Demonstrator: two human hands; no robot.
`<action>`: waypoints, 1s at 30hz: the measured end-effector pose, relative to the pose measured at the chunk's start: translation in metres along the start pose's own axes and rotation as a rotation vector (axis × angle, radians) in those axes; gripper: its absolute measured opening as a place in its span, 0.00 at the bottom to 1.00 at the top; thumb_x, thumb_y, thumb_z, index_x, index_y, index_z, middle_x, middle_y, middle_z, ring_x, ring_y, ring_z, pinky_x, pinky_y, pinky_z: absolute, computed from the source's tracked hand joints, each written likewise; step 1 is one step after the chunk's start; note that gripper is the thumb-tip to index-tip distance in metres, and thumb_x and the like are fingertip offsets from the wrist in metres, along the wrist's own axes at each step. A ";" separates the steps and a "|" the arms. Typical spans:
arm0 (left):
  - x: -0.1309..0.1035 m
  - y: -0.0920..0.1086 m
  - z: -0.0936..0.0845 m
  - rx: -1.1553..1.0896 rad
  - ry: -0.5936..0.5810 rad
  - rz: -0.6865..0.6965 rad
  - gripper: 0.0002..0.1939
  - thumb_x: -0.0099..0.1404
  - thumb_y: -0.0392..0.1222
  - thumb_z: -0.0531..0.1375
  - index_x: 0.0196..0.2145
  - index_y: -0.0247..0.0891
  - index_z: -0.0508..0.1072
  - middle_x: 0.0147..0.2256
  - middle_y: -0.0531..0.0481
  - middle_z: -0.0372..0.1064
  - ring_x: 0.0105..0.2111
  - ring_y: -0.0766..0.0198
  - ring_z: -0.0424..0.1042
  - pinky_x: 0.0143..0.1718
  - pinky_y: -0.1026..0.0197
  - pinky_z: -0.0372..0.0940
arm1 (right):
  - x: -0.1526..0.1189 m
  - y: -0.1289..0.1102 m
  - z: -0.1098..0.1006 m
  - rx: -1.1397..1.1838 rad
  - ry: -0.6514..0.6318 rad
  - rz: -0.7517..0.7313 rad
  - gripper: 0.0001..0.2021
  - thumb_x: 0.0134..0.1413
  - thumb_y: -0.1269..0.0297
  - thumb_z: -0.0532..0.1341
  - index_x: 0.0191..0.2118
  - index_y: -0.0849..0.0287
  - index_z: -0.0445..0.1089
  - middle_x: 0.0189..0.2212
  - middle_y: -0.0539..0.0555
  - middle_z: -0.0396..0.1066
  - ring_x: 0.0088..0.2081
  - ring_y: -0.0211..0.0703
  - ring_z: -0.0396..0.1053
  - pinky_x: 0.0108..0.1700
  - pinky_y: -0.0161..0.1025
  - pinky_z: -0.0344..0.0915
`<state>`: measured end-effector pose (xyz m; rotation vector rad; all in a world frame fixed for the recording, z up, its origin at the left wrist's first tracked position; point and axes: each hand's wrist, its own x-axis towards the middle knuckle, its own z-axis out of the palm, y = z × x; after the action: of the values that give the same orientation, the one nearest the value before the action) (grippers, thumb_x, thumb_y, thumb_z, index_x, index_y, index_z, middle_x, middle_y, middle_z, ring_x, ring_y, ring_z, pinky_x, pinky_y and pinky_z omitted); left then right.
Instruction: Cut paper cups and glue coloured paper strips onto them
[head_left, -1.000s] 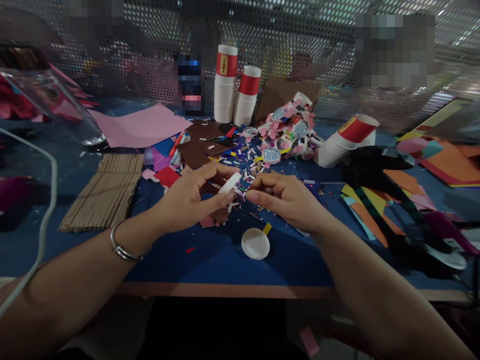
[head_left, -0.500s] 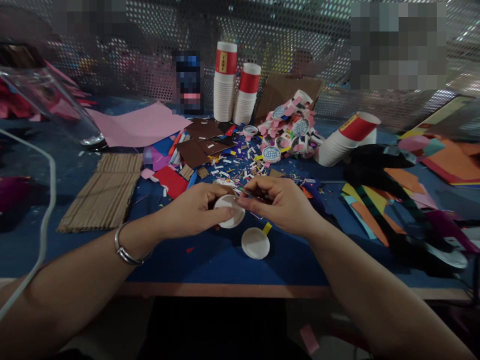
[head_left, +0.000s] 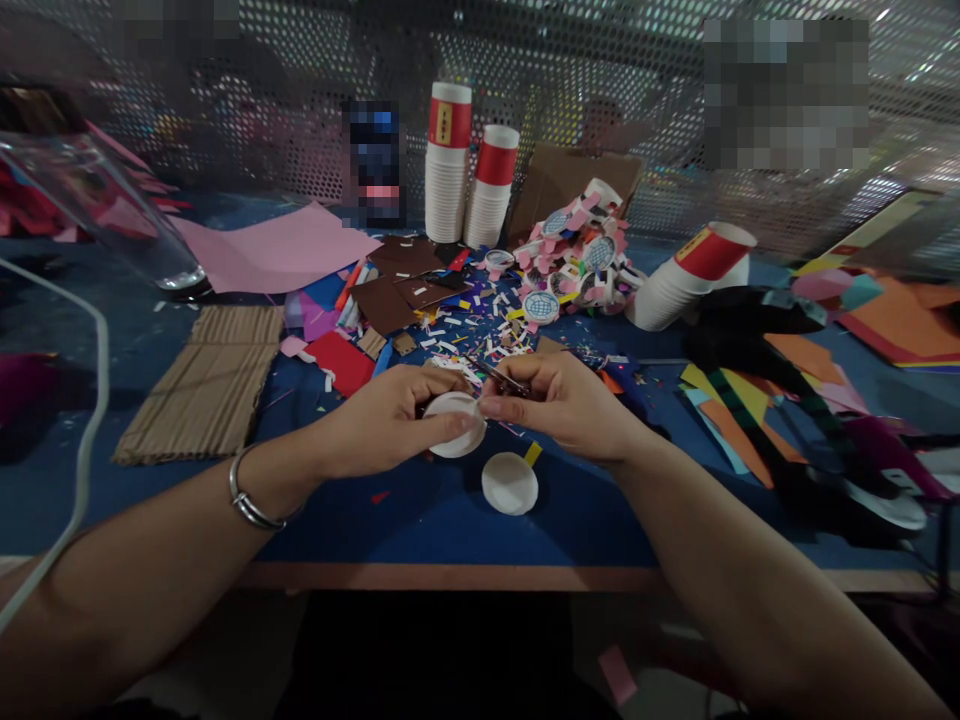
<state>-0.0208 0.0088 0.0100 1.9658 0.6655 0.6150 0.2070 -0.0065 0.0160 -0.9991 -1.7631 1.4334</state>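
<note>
My left hand [head_left: 390, 420] grips a round white paper-cup bottom [head_left: 457, 428], the thumb laid flat across its face. My right hand [head_left: 559, 405] is closed on a pair of scissors [head_left: 501, 377], whose thin dark metal part points up and left; the handles are mostly hidden by the fingers. Its thumb and fingertips are at the right rim of the cup bottom. On the blue table just below lies a second white cup bottom [head_left: 510, 485] with a yellow paper strip [head_left: 533, 453] at its upper right.
Paper scraps [head_left: 465, 335] litter the table beyond my hands. Two cup stacks [head_left: 446, 190] stand at the back, beside a pile of decorated cup pieces [head_left: 581, 255]. Corrugated cardboard [head_left: 202, 385] lies left; a tilted cup stack [head_left: 686, 275] and coloured paper [head_left: 739, 410] lie right.
The scissors have turned in my right hand and more of their dark metal shows. My left hand still holds the cup bottom, which has tilted slightly. The view has shifted a little.
</note>
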 end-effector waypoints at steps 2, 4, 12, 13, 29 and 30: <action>-0.001 0.001 0.001 -0.064 -0.031 0.008 0.14 0.70 0.49 0.63 0.30 0.38 0.76 0.30 0.51 0.73 0.30 0.64 0.71 0.32 0.63 0.68 | 0.000 -0.001 -0.002 0.085 -0.059 0.022 0.20 0.53 0.48 0.74 0.32 0.60 0.73 0.24 0.45 0.64 0.26 0.33 0.57 0.29 0.35 0.55; -0.002 0.001 0.002 -0.137 -0.035 -0.016 0.13 0.70 0.47 0.63 0.32 0.37 0.77 0.31 0.50 0.74 0.29 0.66 0.71 0.30 0.65 0.68 | 0.001 -0.002 -0.003 0.141 -0.090 0.014 0.20 0.54 0.48 0.74 0.32 0.60 0.73 0.23 0.44 0.63 0.25 0.33 0.57 0.29 0.35 0.56; 0.000 0.001 0.007 -0.323 0.236 -0.077 0.08 0.67 0.43 0.67 0.36 0.35 0.79 0.27 0.52 0.74 0.22 0.68 0.71 0.23 0.65 0.68 | -0.002 -0.003 -0.002 -0.147 0.164 -0.165 0.20 0.58 0.46 0.72 0.35 0.60 0.73 0.28 0.49 0.69 0.29 0.35 0.64 0.30 0.35 0.59; 0.000 0.002 0.007 -0.333 0.249 -0.069 0.07 0.67 0.43 0.67 0.35 0.35 0.79 0.26 0.52 0.73 0.22 0.67 0.72 0.24 0.64 0.69 | -0.002 -0.003 -0.002 -0.193 0.183 -0.180 0.20 0.59 0.45 0.70 0.36 0.60 0.74 0.29 0.49 0.70 0.29 0.36 0.65 0.30 0.35 0.60; -0.004 0.005 0.011 -0.343 0.279 0.029 0.05 0.68 0.39 0.67 0.38 0.35 0.80 0.25 0.54 0.71 0.22 0.65 0.71 0.25 0.60 0.68 | -0.010 -0.001 0.002 -0.533 0.246 -0.385 0.14 0.66 0.51 0.66 0.40 0.59 0.74 0.27 0.48 0.69 0.26 0.34 0.63 0.28 0.35 0.58; -0.005 0.005 0.011 -0.344 0.278 0.032 0.04 0.68 0.39 0.67 0.38 0.36 0.80 0.24 0.54 0.71 0.22 0.66 0.71 0.25 0.61 0.68 | -0.010 -0.002 0.003 -0.538 0.245 -0.393 0.14 0.66 0.52 0.66 0.40 0.59 0.74 0.27 0.48 0.69 0.26 0.34 0.62 0.27 0.35 0.57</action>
<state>-0.0161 -0.0036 0.0089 1.5886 0.6476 0.9670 0.2095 -0.0167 0.0173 -0.9621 -2.0556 0.5780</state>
